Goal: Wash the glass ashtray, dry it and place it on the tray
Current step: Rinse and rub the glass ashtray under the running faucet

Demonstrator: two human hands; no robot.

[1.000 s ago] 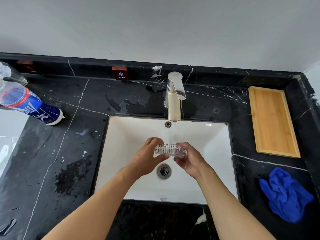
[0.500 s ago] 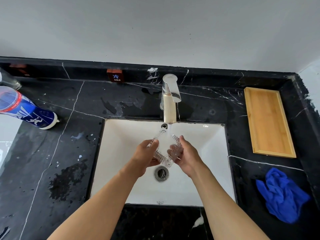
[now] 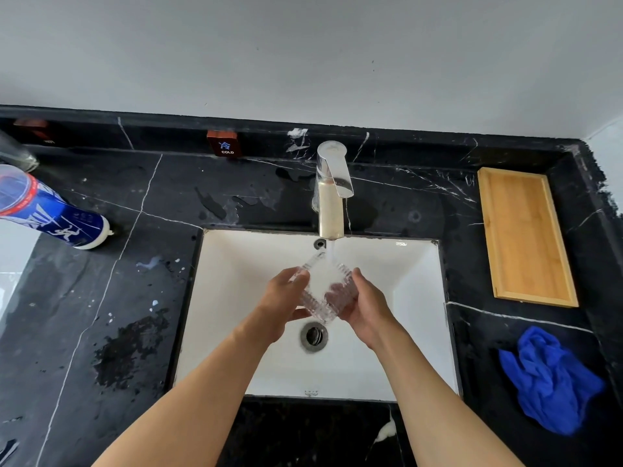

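A clear ribbed glass ashtray (image 3: 323,288) is tilted on a corner over the white sink (image 3: 236,264), just above the drain (image 3: 314,336). My left hand (image 3: 281,301) grips its left edge and my right hand (image 3: 365,303) grips its right edge. Water runs from the chrome faucet (image 3: 332,193) onto the ashtray's upper part. The bamboo tray (image 3: 524,235) lies on the black counter at the right. A crumpled blue cloth (image 3: 547,379) lies in front of the tray.
A blue and white bottle (image 3: 50,214) stands tilted at the far left, with a clear glass (image 3: 15,155) behind it. A small "COLD" sign (image 3: 223,143) sits on the back ledge. Water patches mark the counter (image 3: 131,345) left of the sink.
The ashtray went from lying flat between my hands to standing tilted on a corner, raised under the faucet. Water now runs onto it.
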